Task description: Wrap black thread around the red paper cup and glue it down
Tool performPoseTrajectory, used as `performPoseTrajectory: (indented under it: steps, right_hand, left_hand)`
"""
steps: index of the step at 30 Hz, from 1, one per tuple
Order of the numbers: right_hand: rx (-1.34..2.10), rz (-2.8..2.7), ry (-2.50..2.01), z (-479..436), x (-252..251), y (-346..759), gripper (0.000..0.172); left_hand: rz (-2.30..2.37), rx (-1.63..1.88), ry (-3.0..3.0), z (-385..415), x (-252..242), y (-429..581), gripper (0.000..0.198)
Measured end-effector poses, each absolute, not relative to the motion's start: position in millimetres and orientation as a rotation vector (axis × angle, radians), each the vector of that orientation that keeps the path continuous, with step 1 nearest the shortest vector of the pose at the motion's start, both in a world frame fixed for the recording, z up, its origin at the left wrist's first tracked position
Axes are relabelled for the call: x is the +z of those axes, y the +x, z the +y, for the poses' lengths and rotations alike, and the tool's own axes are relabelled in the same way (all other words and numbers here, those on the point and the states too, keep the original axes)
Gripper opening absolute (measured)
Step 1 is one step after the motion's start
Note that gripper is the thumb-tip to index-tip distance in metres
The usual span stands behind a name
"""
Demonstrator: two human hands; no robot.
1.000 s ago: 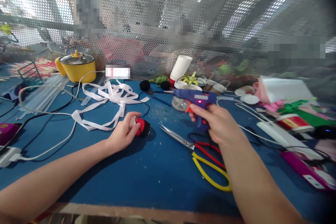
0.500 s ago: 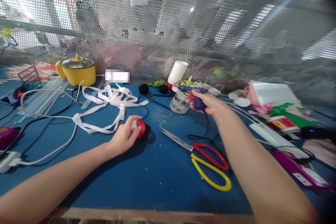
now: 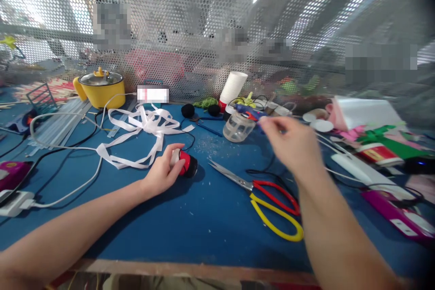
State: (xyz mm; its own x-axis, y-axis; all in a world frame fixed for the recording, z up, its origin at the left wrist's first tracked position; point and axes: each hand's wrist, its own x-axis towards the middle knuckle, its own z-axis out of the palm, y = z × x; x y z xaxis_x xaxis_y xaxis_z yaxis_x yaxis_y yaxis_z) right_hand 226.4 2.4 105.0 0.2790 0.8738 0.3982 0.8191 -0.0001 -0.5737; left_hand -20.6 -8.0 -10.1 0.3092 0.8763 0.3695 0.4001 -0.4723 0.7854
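My left hand (image 3: 165, 170) is wrapped round a small red, white and black cylinder (image 3: 186, 165), which lies on its side low over the blue table. My right hand (image 3: 288, 138) has its thumb and fingers pinched at the back end of a blue hot glue gun (image 3: 249, 112). The gun's front rests across the rim of a clear plastic jar (image 3: 238, 129). Part of the gun is hidden behind the fingers. Between my arms lie large scissors (image 3: 253, 186) with one red and one yellow handle, blades slightly apart.
A tangle of white ribbon (image 3: 149, 124) and a yellow electric pot (image 3: 102, 93) stand left. A white-and-red paper cup stack (image 3: 233, 88) is behind the jar. Cables and purple power strips (image 3: 396, 215) lie at the sides. A perforated metal screen (image 3: 190, 31) closes the back.
My right hand has shifted from the glue gun's handle to its back end, its fingers more bunched. My left hand keeps its hold on the cylinder. The view has tilted slightly down.
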Motion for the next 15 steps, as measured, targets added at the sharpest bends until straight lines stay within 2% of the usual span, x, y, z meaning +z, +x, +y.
performPoseTrajectory:
  steps: [2, 5, 8, 11, 15]
  right_hand:
    - [0.356, -1.726, -1.737, -5.5, 90.1, 201.5, 0.032]
    - [1.020, -1.850, -1.560, -5.3, 64.4, 168.0, 0.043]
    - [1.323, -1.764, -1.446, 1.3, 45.9, 149.0, 0.049]
    - [1.514, -1.556, -1.295, 4.7, 36.7, 142.2, 0.039]
    - [1.472, -1.387, -1.230, 3.5, 30.6, 141.6, 0.021]
  left_hand:
    - [1.083, 1.104, 2.059, -10.9, -9.4, -20.8, 0.037]
    - [0.968, 1.139, 2.178, -16.0, -8.6, -21.7, 0.038]
    - [0.819, 1.171, 2.319, -19.9, -7.9, -22.6, 0.040]
    - [0.753, 1.161, 2.393, -21.3, -7.1, -22.7, 0.043]
    - [0.750, 1.144, 2.393, -21.0, -7.3, -22.0, 0.044]
